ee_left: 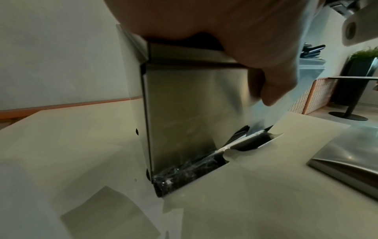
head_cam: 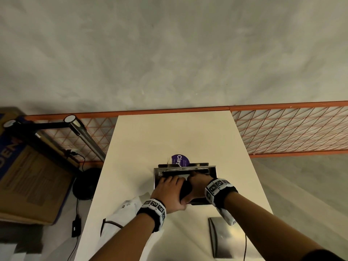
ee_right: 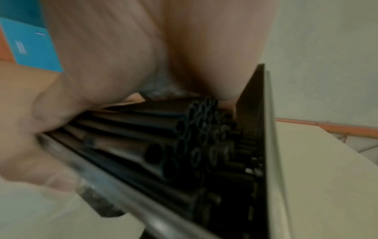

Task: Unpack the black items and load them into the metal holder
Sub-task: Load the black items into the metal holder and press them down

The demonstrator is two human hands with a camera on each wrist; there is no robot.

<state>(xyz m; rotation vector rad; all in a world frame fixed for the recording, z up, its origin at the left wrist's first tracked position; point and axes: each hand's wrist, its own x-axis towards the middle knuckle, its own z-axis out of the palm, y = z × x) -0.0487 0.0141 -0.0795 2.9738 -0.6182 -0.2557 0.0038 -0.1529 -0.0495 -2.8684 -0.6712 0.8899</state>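
Note:
A shiny metal holder (head_cam: 157,175) stands upright mid-table; its side wall (ee_left: 184,113) fills the left wrist view. A bundle of black straws (head_cam: 185,189) lies across its open top, their round ends (ee_right: 194,137) packed inside. My left hand (head_cam: 169,189) grips the bundle's near end, thumb (ee_left: 270,90) down the holder's wall. My right hand (head_cam: 199,183) covers the straws from the right, with its thumb (ee_right: 40,129) at the rim; its fingers are hidden. More black straws and crinkled clear wrap (ee_left: 184,176) show in the slot at the holder's base.
A flat metal lid (head_cam: 222,236) lies at the table's near right. White packaging (head_cam: 130,210) sits at the near left and a purple-labelled item (head_cam: 179,160) behind the holder. A cardboard box (head_cam: 28,176) and an orange mesh rail (head_cam: 291,129) flank the table.

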